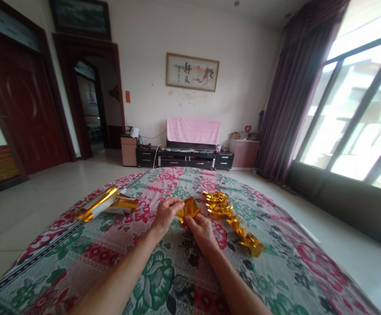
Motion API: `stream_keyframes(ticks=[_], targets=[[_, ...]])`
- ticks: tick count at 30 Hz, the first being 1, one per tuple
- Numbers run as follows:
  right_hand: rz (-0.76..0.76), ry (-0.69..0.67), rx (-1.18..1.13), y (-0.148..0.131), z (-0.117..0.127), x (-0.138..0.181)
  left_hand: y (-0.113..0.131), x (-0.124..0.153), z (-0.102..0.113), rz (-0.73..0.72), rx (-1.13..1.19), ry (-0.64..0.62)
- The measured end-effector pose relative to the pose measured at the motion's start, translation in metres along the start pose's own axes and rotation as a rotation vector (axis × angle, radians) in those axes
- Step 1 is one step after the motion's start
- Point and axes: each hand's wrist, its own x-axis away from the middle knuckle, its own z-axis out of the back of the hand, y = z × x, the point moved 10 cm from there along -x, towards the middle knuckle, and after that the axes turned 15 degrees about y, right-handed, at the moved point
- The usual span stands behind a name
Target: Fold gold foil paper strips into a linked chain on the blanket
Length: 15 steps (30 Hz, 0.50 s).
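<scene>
Between my two hands, over the middle of the table, is a small sheet of gold foil paper (189, 207). My left hand (168, 213) pinches its upper left side between thumb and fingers. At its lower edge, my right hand (202, 229) grips it with the thumb on top. To the right lies a row of folded gold foil pieces (221, 204), crumpled and overlapping, running toward me. On the left sit rolled gold foil sheets (100, 202), with white showing on part of them.
A floral cloth (154, 280) in green, red and grey covers the round table. Beyond it, a black low cabinet (190, 162) stands by the wall, with a pink cloth (193, 130) over something on top. A window and a purple curtain (300, 96) are on the right.
</scene>
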Motion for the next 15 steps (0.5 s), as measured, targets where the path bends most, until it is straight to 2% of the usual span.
stream_keyframes(ticks=[15], targets=[[-0.037, -0.092, -0.067, 0.002, -0.012, 0.006, -0.005, -0.003, 0.002, -0.035, -0.026, 0.028]])
